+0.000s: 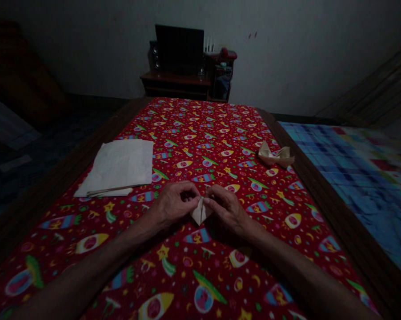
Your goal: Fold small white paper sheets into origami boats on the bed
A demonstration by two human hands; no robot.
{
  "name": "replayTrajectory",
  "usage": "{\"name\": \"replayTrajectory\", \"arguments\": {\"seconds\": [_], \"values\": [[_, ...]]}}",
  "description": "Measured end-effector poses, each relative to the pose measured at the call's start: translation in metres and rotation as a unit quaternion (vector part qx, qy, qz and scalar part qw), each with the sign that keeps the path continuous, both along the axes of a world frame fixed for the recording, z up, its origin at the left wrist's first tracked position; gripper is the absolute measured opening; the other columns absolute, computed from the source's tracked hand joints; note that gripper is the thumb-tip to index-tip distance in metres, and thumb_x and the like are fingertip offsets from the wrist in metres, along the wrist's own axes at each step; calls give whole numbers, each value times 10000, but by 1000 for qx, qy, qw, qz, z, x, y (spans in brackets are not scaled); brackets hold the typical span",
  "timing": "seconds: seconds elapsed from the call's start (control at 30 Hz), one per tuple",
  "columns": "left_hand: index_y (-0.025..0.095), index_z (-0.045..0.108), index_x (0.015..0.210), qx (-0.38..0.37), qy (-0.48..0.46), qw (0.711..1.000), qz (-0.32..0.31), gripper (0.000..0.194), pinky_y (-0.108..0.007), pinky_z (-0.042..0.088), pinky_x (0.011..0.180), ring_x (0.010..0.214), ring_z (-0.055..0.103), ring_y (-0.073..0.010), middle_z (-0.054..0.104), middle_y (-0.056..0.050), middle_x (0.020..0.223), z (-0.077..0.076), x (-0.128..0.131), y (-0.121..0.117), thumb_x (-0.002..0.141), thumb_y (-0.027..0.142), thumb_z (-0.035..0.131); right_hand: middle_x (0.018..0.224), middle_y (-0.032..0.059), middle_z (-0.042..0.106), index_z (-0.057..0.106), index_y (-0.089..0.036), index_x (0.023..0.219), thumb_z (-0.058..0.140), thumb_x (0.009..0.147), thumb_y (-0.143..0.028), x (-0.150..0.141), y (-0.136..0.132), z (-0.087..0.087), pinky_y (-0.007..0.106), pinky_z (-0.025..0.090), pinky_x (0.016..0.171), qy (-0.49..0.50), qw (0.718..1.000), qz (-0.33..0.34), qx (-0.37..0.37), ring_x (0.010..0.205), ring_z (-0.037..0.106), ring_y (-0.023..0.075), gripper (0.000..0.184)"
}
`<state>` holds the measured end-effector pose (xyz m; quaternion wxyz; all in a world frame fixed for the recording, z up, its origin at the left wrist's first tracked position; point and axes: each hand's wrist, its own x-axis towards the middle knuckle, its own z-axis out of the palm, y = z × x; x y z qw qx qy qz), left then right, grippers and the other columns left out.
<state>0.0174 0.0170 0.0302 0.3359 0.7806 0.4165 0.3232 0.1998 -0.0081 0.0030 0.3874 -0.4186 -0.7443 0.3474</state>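
Observation:
A small piece of folded paper (199,215), pale and pointed at its near end, is pinched between my two hands just above the red patterned cloth (207,133). My left hand (177,202) grips its left side between thumb and fingers. On the opposite side, my right hand (227,206) pinches it too, the thumb close to the centre crease. The fingers hide the far part of the paper. Left of my hands lies a stack of pale paper sheets (120,164). To the far right sits a folded paper shape (276,155) with two raised points.
Dark wooden edges (283,144) border the cloth. Beyond its far end, a wooden desk (175,81) holds a dark monitor (179,46) and speakers, against the wall. At the right is a blue checked sheet (337,169). The room is dim.

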Motion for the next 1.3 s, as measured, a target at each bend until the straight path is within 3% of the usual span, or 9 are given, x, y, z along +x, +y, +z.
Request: {"name": "replayTrajectory", "arguments": {"seconds": [0.17, 0.3, 0.47, 0.6, 0.73, 1.0, 1.3], "values": [[144, 623, 698, 2, 5, 1000, 30, 106, -174, 411, 502, 540, 534, -92, 595, 13, 621, -4, -2, -2, 736, 200, 542, 719, -18, 466, 449, -199, 792, 427, 915, -270, 0, -2, -4, 237, 354, 605, -18, 1000, -7, 9, 650, 432, 113, 144], [157, 576, 752, 83, 52, 994, 49, 95, -181, 390, 496, 524, 509, -87, 566, 26, 624, -12, -1, -8, 789, 174, 490, 731, -15, 465, 446, -202, 802, 424, 916, -260, 0, -2, -6, 239, 355, 611, -25, 999, -14, 19, 664, 434, 117, 130], [178, 536, 860, 161, 69, 984, 8, 79, -201, 433, 584, 606, 549, -97, 572, 26, 712, -22, -1, -14, 845, 139, 468, 725, -13, 471, 470, -197, 786, 460, 903, -236, -1, -3, -5, 243, 363, 622, -16, 999, -19, 40, 674, 445, 119, 123], [185, 533, 1011, 207, 57, 976, -38, 184, -218, 466, 732, 820, 597, -119, 624, -14, 906, -21, -6, -14, 865, 90, 473, 750, -5, 483, 476, -198, 811, 451, 913, -228, -2, -5, -2, 251, 372, 639, -26, 997, -26, 67, 692, 454, 123, 109], [173, 550, 973, 251, 63, 964, -59, 149, -242, 465, 776, 869, 587, -135, 621, -29, 913, -18, -12, -12, 867, 84, 492, 747, -5, 477, 472, -200, 821, 445, 916, -214, -3, -6, 0, 250, 369, 622, -34, 994, -34, 99, 680, 452, 122, 100], [156, 526, 845, 213, 72, 972, -70, 26, -246, 446, 703, 788, 543, -133, 566, -22, 834, -12, -8, -14, 867, 167, 534, 767, 18, 464, 431, -208, 831, 448, 878, -146, -3, -7, -3, 271, 341, 598, -85, 979, -12, 187, 699, 428, 154, 79], [160, 516, 836, 186, 76, 973, -112, 64, -219, 432, 717, 802, 537, -119, 547, -9, 829, -7, -12, -16, 899, 155, 507, 823, 25, 469, 442, -210, 843, 434, 816, -66, 2, -8, -9, 268, 359, 624, -71, 985, 26, 155, 731, 443, 156, 147]]}}
